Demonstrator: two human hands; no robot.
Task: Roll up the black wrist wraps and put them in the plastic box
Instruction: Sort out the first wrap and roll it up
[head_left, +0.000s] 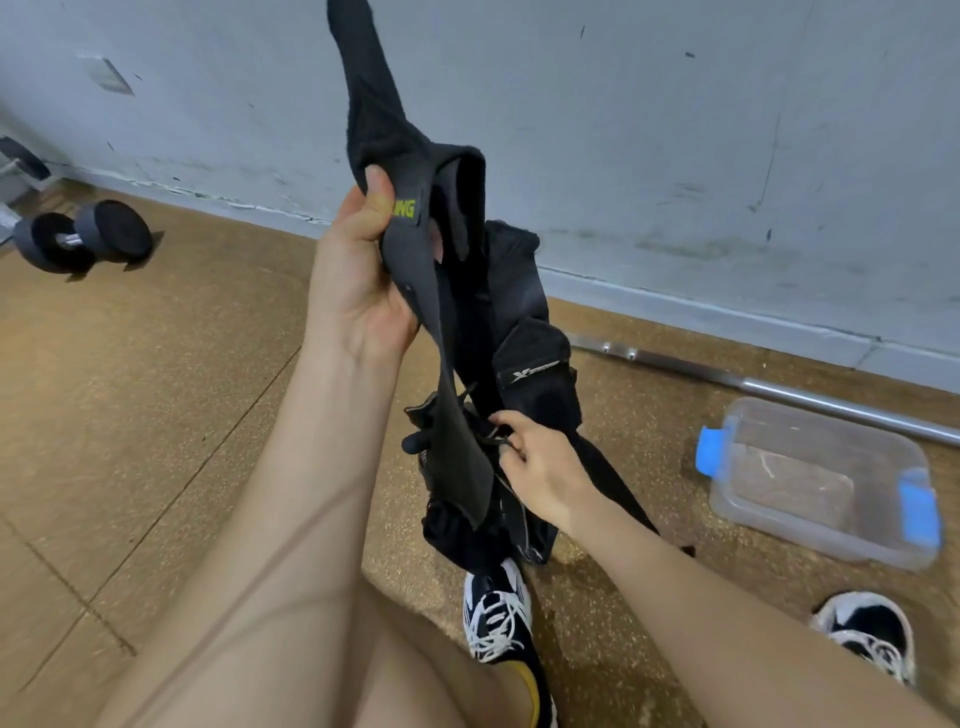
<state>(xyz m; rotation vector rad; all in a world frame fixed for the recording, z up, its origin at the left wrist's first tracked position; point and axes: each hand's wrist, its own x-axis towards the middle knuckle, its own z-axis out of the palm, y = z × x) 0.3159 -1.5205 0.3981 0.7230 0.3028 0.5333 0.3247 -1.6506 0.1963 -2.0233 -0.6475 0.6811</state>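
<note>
Reads "NG" in yellow-green on the raised wrist wrap (410, 260), with more letters hidden under the thumb of the left hand (358, 280). Shows a white "X" mark on a second wrap (535, 371) just behind, with tiny writing beside it too small to read.

Runs up and down, the raised wrap: top end past the top edge of the view, bottom end hanging loose over the pile of wraps (452, 525) on the floor (156, 364). Soft, fuzzy black cloth up high; smoother, greyer and flat lower down.

Held tight in the left hand, thumb on the front, fingers curled round the back. Pinched between thumb and finger of the right hand (540, 467), low at the pile: a thin black string (496, 436).

Off to the right on the speckled brown floor, apart from the wraps: a see-through plastic box (805, 535) with blue clips. Behind it, a long shiny metal bar (805, 397) along the grey wall (675, 156). Far left, a round black dumbbell (83, 236).
</note>
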